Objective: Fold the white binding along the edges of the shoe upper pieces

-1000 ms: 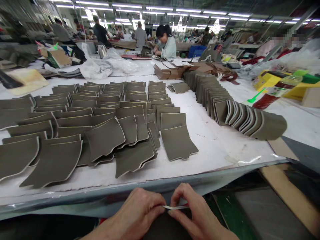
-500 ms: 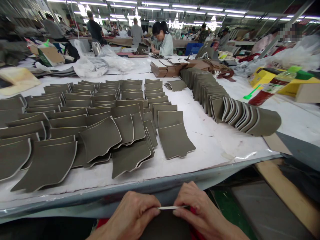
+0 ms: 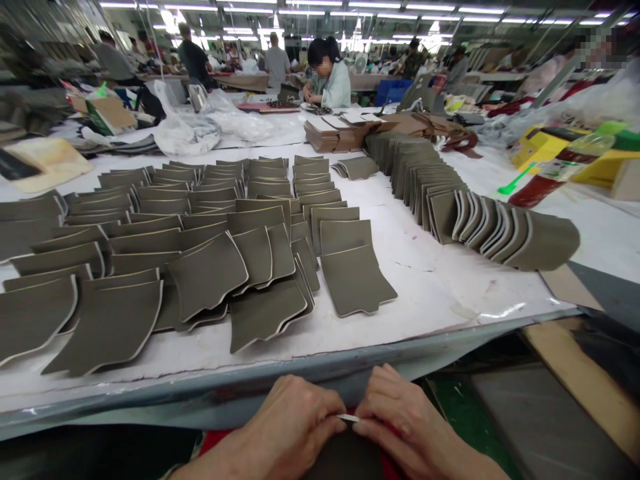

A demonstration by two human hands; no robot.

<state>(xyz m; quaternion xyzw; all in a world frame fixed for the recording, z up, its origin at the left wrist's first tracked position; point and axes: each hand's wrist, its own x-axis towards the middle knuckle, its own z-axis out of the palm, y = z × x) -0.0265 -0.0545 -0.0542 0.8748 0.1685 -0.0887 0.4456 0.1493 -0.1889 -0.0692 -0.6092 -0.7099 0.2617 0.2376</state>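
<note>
1. Below the near edge of the bench (image 3: 425,287), your left hand (image 3: 297,423) and right hand (image 3: 403,417) sit close together, low in view.
2. Your left hand is pinched closed, thumb and fingers gripping the thin pale edge of a dark piece (image 3: 343,460).
3. Your right hand pinches the same edge just beside it, its thumb against the near side; only a short strip of pale edge shows between your hands.
4. The dark piece hangs down from your grip towards you and runs out of the bottom of the picture, with red cloth (image 3: 215,439) showing on both sides.
5. In front of you on the bench, similar pieces (image 3: 207,273) overlap in rows on the left, and a leaning line of them (image 3: 547,240) curves along the right.
6. Beyond that line, a bottle of red liquid (image 3: 557,170) tilts by a yellow box (image 3: 537,148).
7. Across the bench, a co-worker (image 3: 337,87) bends over small things.
</note>
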